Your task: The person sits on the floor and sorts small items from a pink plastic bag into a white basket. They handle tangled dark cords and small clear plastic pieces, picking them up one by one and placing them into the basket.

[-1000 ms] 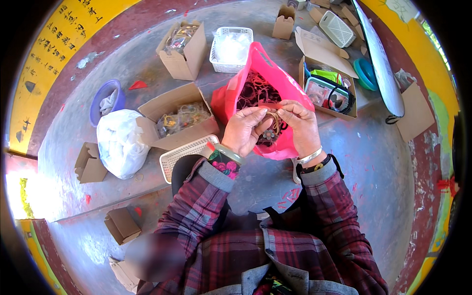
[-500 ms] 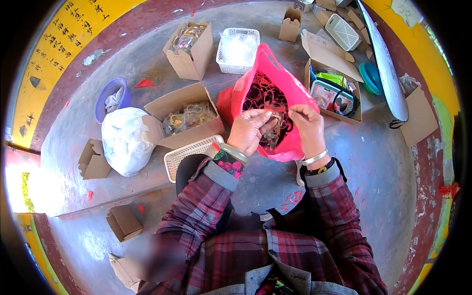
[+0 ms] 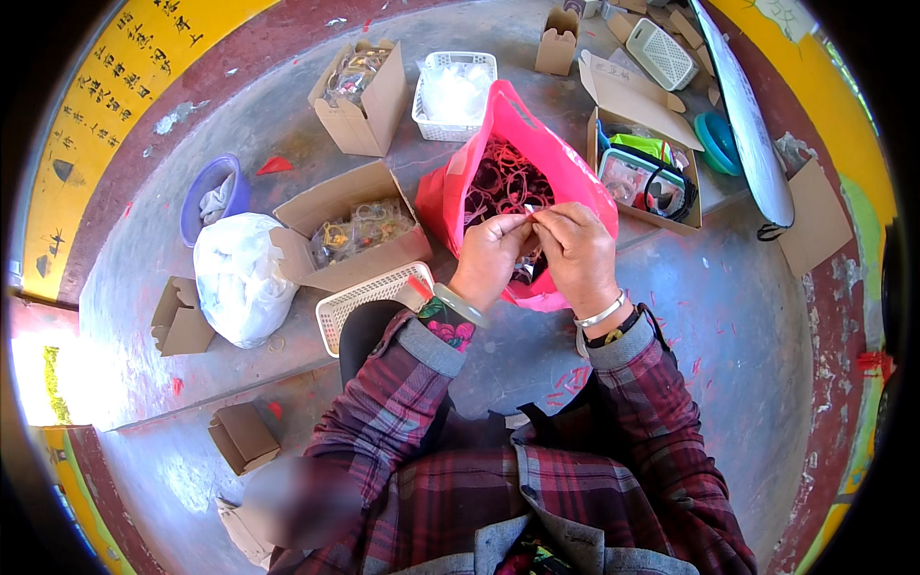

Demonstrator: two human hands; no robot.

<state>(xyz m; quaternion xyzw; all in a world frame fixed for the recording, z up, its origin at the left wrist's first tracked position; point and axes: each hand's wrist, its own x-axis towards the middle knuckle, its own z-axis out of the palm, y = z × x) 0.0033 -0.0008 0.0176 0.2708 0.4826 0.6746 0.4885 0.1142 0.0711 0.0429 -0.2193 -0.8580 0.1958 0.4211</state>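
My left hand (image 3: 491, 257) and my right hand (image 3: 581, 257) meet over the mouth of a bright pink bag (image 3: 592, 184). Thumbs and fingertips of both are pinched together on a small packet (image 3: 526, 264), partly clear and shiny, which hangs below them. Most of it is hidden by my fingers, so I cannot tell its contents. Inside the bag lies a tangle of pink and dark loops (image 3: 505, 177), below and beyond my hands. The bag stands upright with its handle raised at the far side.
Left of the bag are an open carton (image 3: 326, 196) of clear packets, a white slotted basket (image 3: 331, 311), a white plastic bag (image 3: 244, 287) and a purple basin (image 3: 196, 196). Another filled carton (image 3: 379, 110) and basket (image 3: 436, 125) stand beyond. A carton (image 3: 661, 218) of goods sits right.
My right hand has moved left until its fingertips meet those of my left hand. The packet, more visible before, is now mostly covered. The whole view has shifted slightly.
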